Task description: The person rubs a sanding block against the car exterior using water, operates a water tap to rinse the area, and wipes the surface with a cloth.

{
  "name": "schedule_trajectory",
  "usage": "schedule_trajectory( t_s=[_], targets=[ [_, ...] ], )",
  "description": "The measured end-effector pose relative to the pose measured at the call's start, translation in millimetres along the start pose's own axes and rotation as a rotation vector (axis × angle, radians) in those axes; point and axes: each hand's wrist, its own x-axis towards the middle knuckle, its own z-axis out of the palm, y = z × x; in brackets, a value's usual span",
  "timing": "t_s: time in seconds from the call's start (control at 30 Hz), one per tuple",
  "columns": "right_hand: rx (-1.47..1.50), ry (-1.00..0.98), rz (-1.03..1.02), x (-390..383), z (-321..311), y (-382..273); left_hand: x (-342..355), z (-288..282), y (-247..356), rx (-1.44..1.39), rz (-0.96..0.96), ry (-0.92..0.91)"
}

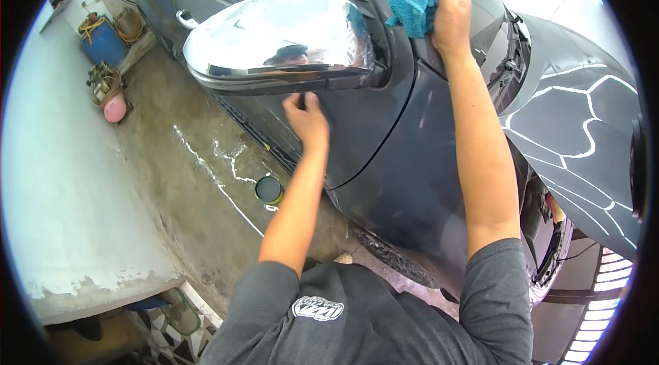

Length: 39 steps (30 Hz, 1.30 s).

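Observation:
My right hand (pixel 452 18) is closed around a crumpled teal microfiber cloth (pixel 412 1), pressed near the base of the windshield pillar of a dark grey car (pixel 405 152). Just below the side mirror (pixel 268 32), with its shiny chrome cover, is my left hand (pixel 307 123). Its thumb and fingers are curled close together near the mirror's lower edge. A small dark gap shows between the fingertips; whether anything is in them, or whether they touch the mirror, I cannot make out. The mirror's shell reflects a person in a cap.
An open can (pixel 269 189) stands on the stained concrete floor beside the car. A blue drum (pixel 104 41) and a machine with a pink tank (pixel 114 108) are along the white wall (pixel 55 180). The raised hood (pixel 570 111) is at the right.

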Motion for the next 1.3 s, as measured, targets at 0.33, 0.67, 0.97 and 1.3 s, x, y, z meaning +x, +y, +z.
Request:
schedule_trajectory(
  t_s=[0.33,0.67,0.97,1.3],
  targets=[
    [-0.192,0.061,-0.143,-4.6,22.7,-22.4,43.2,-48.8,-24.9,0.168,-0.044,-0.181],
    [-0.258,-0.28,0.373,-199.2,8.3,-51.7,-186.1,-191.9,-26.4,0.139,-0.339,-0.622],
    [-0.606,0.099,0.004,-145.7,-1.2,-154.1,-139.8,-220.2,43.6,0.201,-0.182,-0.932],
    [-1.338,0.259,0.037,-107.3,-57.3,-85.5,-56.4,-236.2,88.4,0.119,-0.026,-1.191]
  ],
)
